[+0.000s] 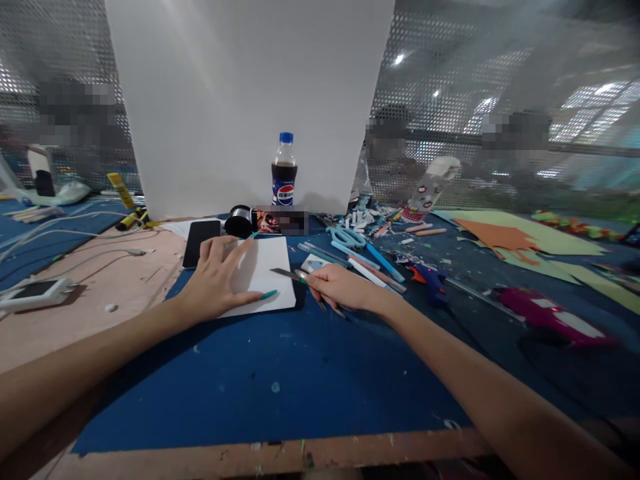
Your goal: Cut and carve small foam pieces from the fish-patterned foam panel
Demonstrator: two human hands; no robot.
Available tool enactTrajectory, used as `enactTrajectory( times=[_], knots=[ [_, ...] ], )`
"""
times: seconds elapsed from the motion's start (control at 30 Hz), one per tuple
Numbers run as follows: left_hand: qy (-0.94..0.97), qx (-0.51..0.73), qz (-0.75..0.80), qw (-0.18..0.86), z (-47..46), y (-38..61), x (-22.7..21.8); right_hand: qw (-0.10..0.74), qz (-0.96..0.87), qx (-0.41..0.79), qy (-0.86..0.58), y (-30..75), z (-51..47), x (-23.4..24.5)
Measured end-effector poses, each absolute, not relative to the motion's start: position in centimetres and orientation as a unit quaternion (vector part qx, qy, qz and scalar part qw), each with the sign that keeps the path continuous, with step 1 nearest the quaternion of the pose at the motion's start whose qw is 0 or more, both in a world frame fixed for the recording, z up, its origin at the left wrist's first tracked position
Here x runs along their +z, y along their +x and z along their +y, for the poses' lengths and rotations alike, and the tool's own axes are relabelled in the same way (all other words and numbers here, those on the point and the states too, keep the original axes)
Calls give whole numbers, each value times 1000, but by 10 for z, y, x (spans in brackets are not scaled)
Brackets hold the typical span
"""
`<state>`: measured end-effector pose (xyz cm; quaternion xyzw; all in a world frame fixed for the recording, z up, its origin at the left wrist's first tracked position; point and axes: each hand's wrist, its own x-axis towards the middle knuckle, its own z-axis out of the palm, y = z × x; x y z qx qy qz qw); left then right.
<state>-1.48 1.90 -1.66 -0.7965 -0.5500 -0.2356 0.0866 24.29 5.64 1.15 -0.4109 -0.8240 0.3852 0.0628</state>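
My left hand point(215, 277) lies spread on a white sheet point(274, 253), its thumb and fingers apart, pressing the sheet's left part against the blue mat point(260, 380). In my right hand point(340, 285) is a craft knife point(285, 273) with a thin, pointed blade. The blade points left over the right part of the sheet; whether it touches the surface I cannot tell. My right fingers cover most of the handle. A black phone point(201, 241) lies just beyond my left hand. Several pens point(367, 265) and light-blue scissors point(345, 237) are beyond my right hand.
A cola bottle point(285, 175) stands before the white board point(245, 100). To the right are paper scraps point(367, 219), a blue glue gun point(431, 283), a magenta tool point(555, 317), coloured paper point(500, 240) and a clear bottle point(431, 190). Cables point(65, 250) cross the left side.
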Motion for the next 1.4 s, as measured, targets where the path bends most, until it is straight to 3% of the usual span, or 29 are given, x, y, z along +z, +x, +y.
enactTrajectory(
  times=[0.77,1.4],
  knots=[
    [-801,-235,-545,83,18,-14,-17,42,-819,399,-410,239,53,12],
    [-782,-221,-580,60,17,-14,-15,88,-821,377,-419,240,54,10]
  ],
)
